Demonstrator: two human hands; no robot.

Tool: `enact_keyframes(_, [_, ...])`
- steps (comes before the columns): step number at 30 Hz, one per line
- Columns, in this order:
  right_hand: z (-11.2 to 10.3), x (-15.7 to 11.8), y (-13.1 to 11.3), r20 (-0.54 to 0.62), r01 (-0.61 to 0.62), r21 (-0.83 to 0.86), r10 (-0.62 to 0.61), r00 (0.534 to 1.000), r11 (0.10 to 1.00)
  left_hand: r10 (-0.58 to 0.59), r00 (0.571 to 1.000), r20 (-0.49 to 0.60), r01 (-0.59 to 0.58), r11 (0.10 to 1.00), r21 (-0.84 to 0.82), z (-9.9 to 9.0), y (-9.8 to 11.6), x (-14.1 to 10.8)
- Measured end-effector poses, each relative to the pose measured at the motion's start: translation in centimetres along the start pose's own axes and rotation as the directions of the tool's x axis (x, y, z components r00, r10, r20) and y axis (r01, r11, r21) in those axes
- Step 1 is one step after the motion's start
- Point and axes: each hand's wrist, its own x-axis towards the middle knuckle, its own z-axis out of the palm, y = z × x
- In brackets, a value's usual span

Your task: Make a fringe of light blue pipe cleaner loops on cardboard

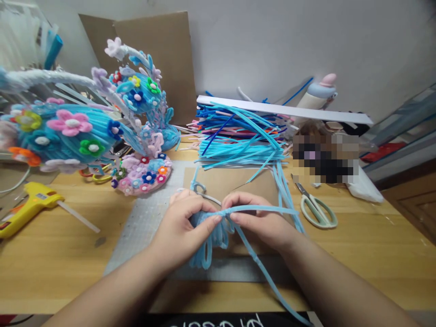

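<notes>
My left hand (185,222) is closed around a bundle of looped light-blue pipe cleaners (218,236), its thumb pressed on top near the join. Close beside it, my right hand (255,218) pinches a light-blue pipe cleaner (269,209) where it meets the loops. One end of that strand points right past my fingers; another long light-blue strand (262,268) hangs down toward the table's front edge. Rounded loops droop below my left hand. Part of the bundle is hidden behind my fingers.
Under my hands lie a cardboard sheet (245,179) and a grey cutting mat (132,245). Behind are piled pipe cleaners (238,152). Scissors (318,211) lie right; a yellow glue gun (30,209) lies left, near flower-covered pipe-cleaner ornaments (68,136).
</notes>
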Motion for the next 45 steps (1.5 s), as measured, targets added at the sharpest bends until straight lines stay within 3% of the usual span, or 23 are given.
enact_keyframes(3, [0.0, 0.1, -0.1, -0.032, 0.0, -0.04, -0.001, 0.999, 0.999, 0.007, 1.0, 0.004, -0.007, 0.999, 0.04, 0.0, 0.0, 0.1])
enact_keyframes(8, [0.4, 0.0, 0.4, -0.047, -0.029, 0.036, 0.031, 0.998, 0.999, 0.005, 1.0, 0.005, -0.005, 0.999, 0.037, 0.2, -0.1, 0.2])
enact_keyframes(16, [0.6, -0.1, 1.3, 0.038, -0.138, 0.344, 0.134, 0.99, 0.929, -0.055, 0.998, 0.013, 0.055, 0.996, -0.072, 0.1, 0.3, 0.1])
enact_keyframes(19, [0.9, 0.0, 1.2, -0.034, -0.083, 0.291, 0.097, 0.995, 0.953, -0.056, 0.998, 0.0, 0.056, 0.998, -0.035, 0.1, 0.2, 0.1])
enact_keyframes(23, [1.4, 0.0, 0.8, -0.146, -0.011, 0.088, 0.024, 0.989, 0.996, -0.036, 0.999, -0.028, 0.038, 0.997, 0.064, 0.3, 0.0, 0.2])
enact_keyframes(29, [1.1, -0.2, 0.2, -0.123, 0.008, -0.211, -0.034, 0.992, 0.978, -0.019, 0.999, 0.028, 0.017, 0.998, 0.068, 0.2, 0.0, 0.2])
enact_keyframes(33, [0.5, -0.2, -0.4, -0.019, -0.008, -0.202, 0.005, 1.0, 0.979, -0.014, 0.993, 0.113, 0.014, 1.0, 0.006, 0.0, 0.1, 0.2])
enact_keyframes(36, [0.5, -0.2, -0.7, -0.006, -0.025, -0.212, 0.024, 1.0, 0.977, -0.019, 0.991, 0.133, 0.021, 1.0, -0.014, 0.0, 0.2, 0.3])
enact_keyframes(45, [0.8, -0.4, -0.2, 0.026, -0.067, -0.021, 0.067, 0.997, 0.998, 0.025, 0.999, 0.048, -0.028, 0.998, 0.064, 0.0, 0.3, 0.1])
